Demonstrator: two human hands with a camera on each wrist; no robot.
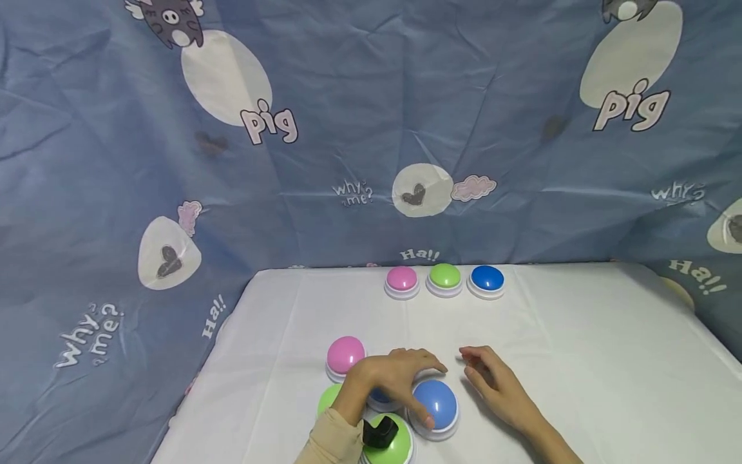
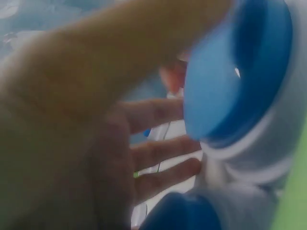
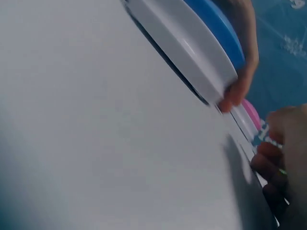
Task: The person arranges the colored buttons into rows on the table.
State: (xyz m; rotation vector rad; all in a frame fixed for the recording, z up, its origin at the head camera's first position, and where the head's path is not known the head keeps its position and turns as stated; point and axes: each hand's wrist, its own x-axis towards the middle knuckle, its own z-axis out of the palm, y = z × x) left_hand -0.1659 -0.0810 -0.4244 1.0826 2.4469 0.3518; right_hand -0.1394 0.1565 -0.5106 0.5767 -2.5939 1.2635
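My left hand (image 1: 400,377) reaches over a large blue push button (image 1: 435,405) with a white base. Its thumb and fingers curve round opposite sides, the thumb low on the dome. In the left wrist view the fingers come to the edge of the blue dome (image 2: 216,86). Just right of it, my right hand (image 1: 495,386) is loosely curved and holds nothing. A green button (image 1: 397,444) stands nearest me, under the left wrist's black strap. Another blue button (image 1: 382,399) is mostly hidden below the left hand. Farther left are a pink button (image 1: 346,354) and a partly covered green one (image 1: 328,398).
At the back of the white-covered table (image 1: 608,361) stand a pink button (image 1: 402,281), a green button (image 1: 444,278) and a dark blue button (image 1: 487,280) in a row. A blue printed cloth (image 1: 348,116) hangs behind the table and along its sides.
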